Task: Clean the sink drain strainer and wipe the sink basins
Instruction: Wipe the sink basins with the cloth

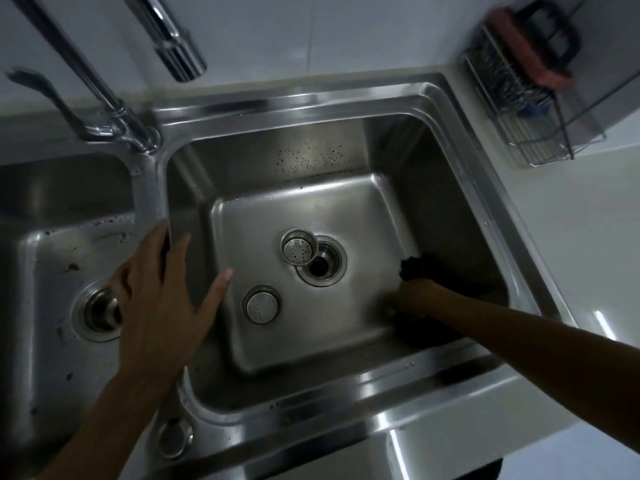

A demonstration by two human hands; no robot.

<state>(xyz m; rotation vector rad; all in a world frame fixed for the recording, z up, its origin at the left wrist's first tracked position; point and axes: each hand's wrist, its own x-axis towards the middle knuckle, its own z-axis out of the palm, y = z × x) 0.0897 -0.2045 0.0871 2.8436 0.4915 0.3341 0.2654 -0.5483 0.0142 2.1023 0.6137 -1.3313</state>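
A steel double sink fills the view. In the right basin the strainer basket lies tipped beside the open drain hole, and a round strainer lid rests flat on the floor nearer me. My right hand is down at the basin's right wall, shut on a dark cloth pressed against the steel. My left hand rests with fingers spread on the divider between the basins. The left basin is speckled with dirt, and its drain is partly hidden by my left hand.
A tall chrome faucet with a lever rises at the back left, its spout overhanging. A wire rack with a red-and-black brush hangs on the right wall. White counter lies to the right.
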